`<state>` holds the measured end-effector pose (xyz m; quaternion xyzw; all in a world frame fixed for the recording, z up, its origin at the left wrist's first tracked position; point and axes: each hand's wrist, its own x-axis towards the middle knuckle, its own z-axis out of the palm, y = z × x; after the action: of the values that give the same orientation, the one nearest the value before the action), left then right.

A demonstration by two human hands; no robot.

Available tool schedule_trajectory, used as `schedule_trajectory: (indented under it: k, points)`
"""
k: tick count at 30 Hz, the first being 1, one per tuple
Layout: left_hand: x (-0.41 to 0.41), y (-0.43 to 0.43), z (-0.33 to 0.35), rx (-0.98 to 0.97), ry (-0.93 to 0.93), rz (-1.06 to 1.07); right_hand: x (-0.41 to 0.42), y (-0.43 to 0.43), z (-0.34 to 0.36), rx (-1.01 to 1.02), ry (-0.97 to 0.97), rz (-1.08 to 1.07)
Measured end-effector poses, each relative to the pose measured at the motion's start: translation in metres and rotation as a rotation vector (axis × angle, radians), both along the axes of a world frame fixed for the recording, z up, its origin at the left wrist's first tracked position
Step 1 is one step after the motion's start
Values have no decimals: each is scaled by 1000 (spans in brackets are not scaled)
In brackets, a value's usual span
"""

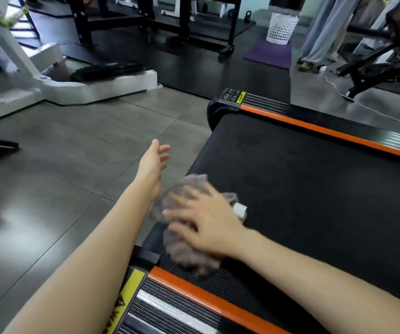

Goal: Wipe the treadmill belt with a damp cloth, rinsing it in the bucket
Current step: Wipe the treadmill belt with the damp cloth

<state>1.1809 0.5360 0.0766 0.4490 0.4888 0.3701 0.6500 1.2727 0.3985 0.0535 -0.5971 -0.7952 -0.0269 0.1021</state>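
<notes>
The black treadmill belt [302, 189] runs from the lower middle to the right, edged by orange side rails [326, 133]. A crumpled grey cloth [182, 256] with a white tag lies on the belt's rear left edge. My right hand [203, 218] presses flat on the cloth with fingers spread; the cloth is blurred. My left hand [154, 162] hovers over the floor to the left of the belt, fingers straight, holding nothing. No bucket is in view.
Grey tiled floor [73, 165] lies left of the treadmill. A white machine base [93, 88] stands at the far left. A white mesh basket [281, 27], a purple mat [270, 54] and a standing person's legs [321, 32] are at the back.
</notes>
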Motion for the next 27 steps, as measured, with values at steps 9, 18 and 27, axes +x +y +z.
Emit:
schedule_trajectory:
  k: [9, 18, 27]
  points:
    - [5, -4, -13, 138, 32, -65, 126, 90, 11, -160, 43, -502]
    - [31, -21, -19, 656, 685, -359, 91, -92, 2, -72, 71, -263]
    - [95, -18, -32, 661, 1083, -440, 230, -53, 13, -174, 9, -927]
